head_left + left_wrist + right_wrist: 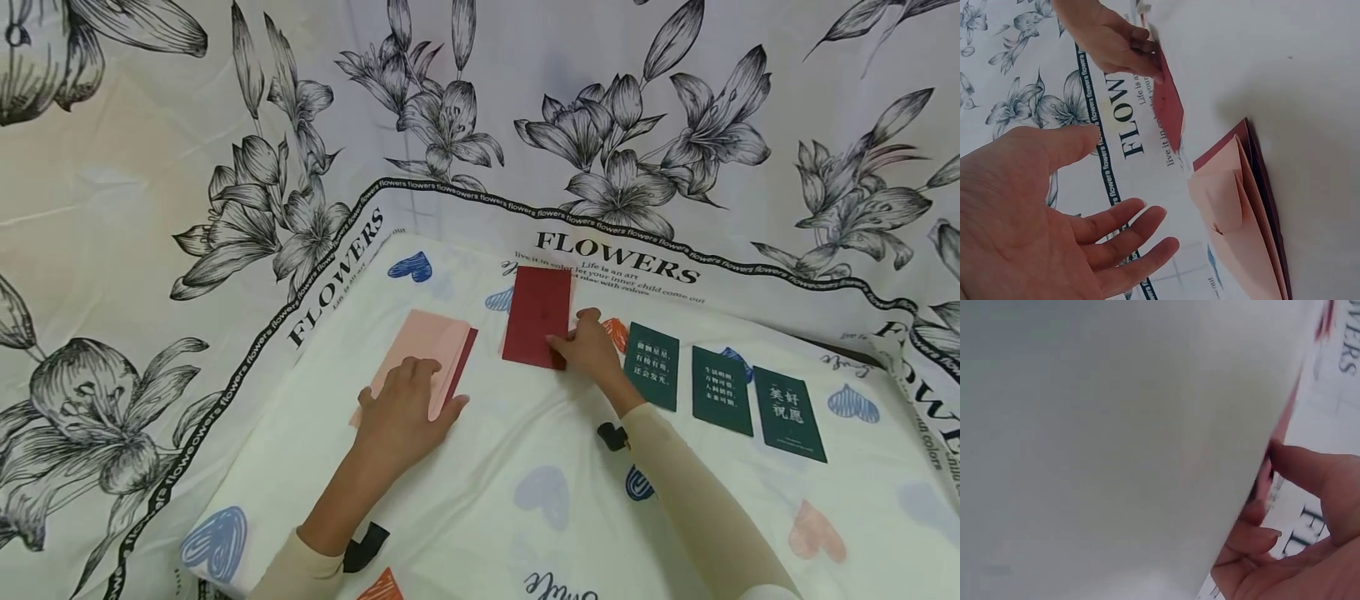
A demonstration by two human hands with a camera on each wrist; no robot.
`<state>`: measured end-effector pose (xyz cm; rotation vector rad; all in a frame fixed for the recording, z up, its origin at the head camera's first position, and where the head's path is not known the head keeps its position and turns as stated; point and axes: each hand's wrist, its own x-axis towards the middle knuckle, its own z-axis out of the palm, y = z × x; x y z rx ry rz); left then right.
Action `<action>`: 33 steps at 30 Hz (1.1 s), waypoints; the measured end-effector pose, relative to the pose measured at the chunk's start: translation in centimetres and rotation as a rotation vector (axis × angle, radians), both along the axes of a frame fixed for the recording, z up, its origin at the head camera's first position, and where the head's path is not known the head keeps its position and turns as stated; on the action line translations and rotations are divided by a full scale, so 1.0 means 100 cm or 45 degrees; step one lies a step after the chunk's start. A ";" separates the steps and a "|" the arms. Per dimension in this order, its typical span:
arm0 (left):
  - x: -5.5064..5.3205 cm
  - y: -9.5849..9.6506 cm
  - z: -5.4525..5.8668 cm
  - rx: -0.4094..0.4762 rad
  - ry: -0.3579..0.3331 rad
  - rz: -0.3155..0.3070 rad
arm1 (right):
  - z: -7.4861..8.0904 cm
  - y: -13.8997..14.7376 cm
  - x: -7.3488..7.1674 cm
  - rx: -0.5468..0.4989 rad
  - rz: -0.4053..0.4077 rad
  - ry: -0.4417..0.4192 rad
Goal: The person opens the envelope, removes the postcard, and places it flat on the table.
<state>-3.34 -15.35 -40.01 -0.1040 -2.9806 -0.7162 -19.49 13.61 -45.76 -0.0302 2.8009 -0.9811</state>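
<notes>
My left hand [401, 412] is spread loosely over a stack of pink envelopes [420, 337], and the left wrist view shows its fingers apart and holding nothing. A pink envelope [1219, 200] with a flap tops that stack; dark red ones show beneath it. To the right, my right hand [592, 346] pinches the lower right edge of a dark red envelope [536, 312], thumb on top. Pink edges stick out from under this red envelope. In the right wrist view the thumb and curled fingers of the right hand [1310, 519] meet at the edge; the white cloth fills most of that view.
Three dark green cards with white writing, the left card [651, 367], the middle card [722, 390] and the right card [790, 412], lie in a row at the right. A white cloth [480, 508] with printed hearts covers the surface. Flower-printed fabric [487, 50] hangs behind.
</notes>
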 end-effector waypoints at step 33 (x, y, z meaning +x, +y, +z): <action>0.038 0.063 0.000 1.299 -0.319 -0.310 | 0.067 0.019 0.179 -0.780 0.106 -0.112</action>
